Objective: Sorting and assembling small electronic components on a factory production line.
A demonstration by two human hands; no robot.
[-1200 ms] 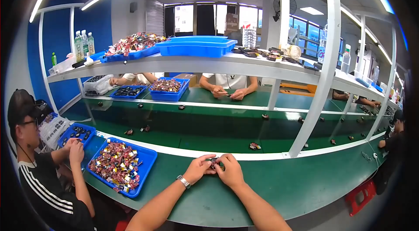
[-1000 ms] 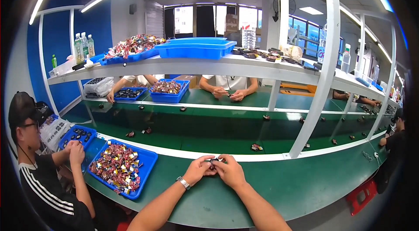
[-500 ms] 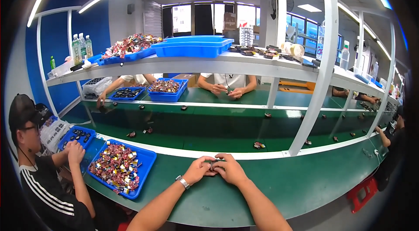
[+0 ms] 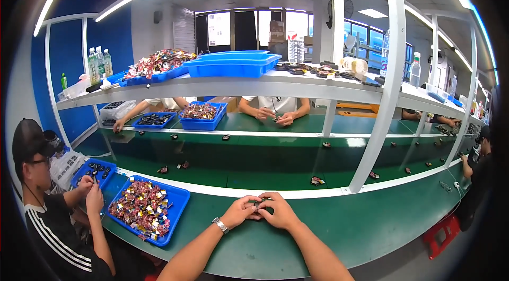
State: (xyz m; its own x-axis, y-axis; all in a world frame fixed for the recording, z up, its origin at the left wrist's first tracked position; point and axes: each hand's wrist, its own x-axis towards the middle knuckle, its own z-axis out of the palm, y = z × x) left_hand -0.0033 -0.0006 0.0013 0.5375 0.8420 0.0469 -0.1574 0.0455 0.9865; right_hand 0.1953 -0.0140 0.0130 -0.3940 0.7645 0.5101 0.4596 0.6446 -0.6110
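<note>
Pinching small dark part [image 4: 256,205] between fingertips of left hand [image 4: 241,211] and right hand [image 4: 278,211], both curled inward, tips nearly meeting. Mostly covered by fingers, exact shape too hidden to tell. Held low over green surface [image 4: 328,228]; cannot tell if touching it. Wearing silver watch [image 4: 220,225] on wrist behind left hand.

Left of left hand, on same surface: blue tray [image 4: 180,204] with heap of small red, yellow and white pieces [image 4: 140,208]. Farther left, past that: smaller blue tray [image 4: 110,166] with black parts [image 4: 95,168]. Nearer, far left of left hand: co-worker [image 4: 58,236] in black striped top, hands raised together.

Just beyond both hands: white rail [image 4: 212,190]. Past that: lower green strip [image 4: 265,167] with scattered small parts, nearest red-and-dark one [image 4: 317,180] ahead and right of right hand. Also ahead-right: slanting white post [image 4: 374,137]. Well beyond and above both hands: white shelf [image 4: 222,84] with stacked blue trays [image 4: 233,68]. Far right of right hand: red stool [image 4: 442,236].
</note>
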